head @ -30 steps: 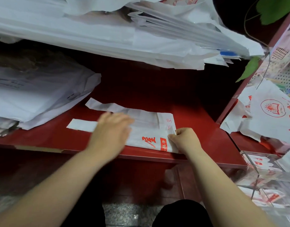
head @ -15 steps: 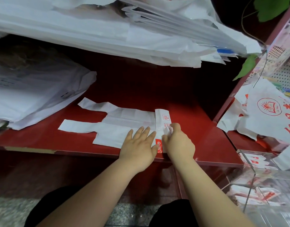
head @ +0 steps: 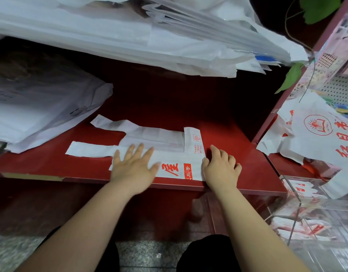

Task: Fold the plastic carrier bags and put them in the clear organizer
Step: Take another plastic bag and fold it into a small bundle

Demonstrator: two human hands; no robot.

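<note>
**Item:** white plastic carrier bag with red print (head: 169, 154), laid flat on the red lacquered surface (head: 247, 146), its handles stretched out beyond the left grip.

**Left grip** (head: 134, 167): fingers straight and apart, pressed on the bag's middle. It has been slid away from the right grip, and red characters are uncovered.

**Right grip** (head: 221, 167): fingers curled at the turned-over end strip; a pinch cannot be told.

**Status:** first fold judged creased; more folds are owed.

**Clear acrylic organizer** (head: 316, 205): beyond and below the right grip, with folded bags held inside.

White carrier bag (head: 165, 152) with red printed characters, glossy red shelf (head: 228, 138), green leaf (head: 291, 77)
</note>
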